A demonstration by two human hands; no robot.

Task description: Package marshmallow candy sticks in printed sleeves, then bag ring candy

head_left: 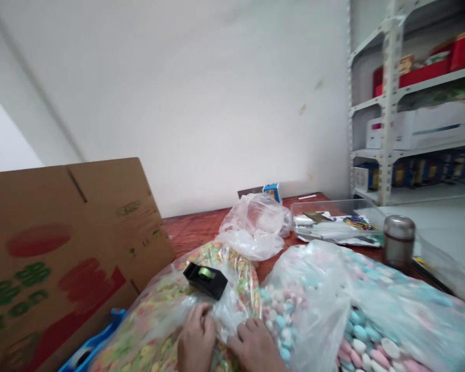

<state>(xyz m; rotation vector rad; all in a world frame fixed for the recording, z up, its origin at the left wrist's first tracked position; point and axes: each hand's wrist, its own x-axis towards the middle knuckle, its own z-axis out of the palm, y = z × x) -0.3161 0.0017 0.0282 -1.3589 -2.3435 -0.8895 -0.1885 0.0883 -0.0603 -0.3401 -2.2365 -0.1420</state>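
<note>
Both hands are at the bottom middle, on a large clear plastic bag (158,315) full of small yellow, green and orange pieces. My left hand (197,336) is closed, its curled fingers gripping bunched plastic of this bag. Just to its right, my right hand (256,343) is closed on the same plastic, fingers bent and knuckles up. A black tape dispenser (213,284) with a green roll lies tilted on the bag, just beyond my left hand. Right of my hands lies another clear bag (325,294) with pink, white and blue candies, its plastic partly open at the front.
A large cardboard box (101,217) stands at the left, above a blue plastic crate (96,341). Crumpled clear bags (251,222) lie behind on the red-brown table (189,227). A clear tray (335,227) and a metal flask (399,240) stand right, before white shelves (387,113).
</note>
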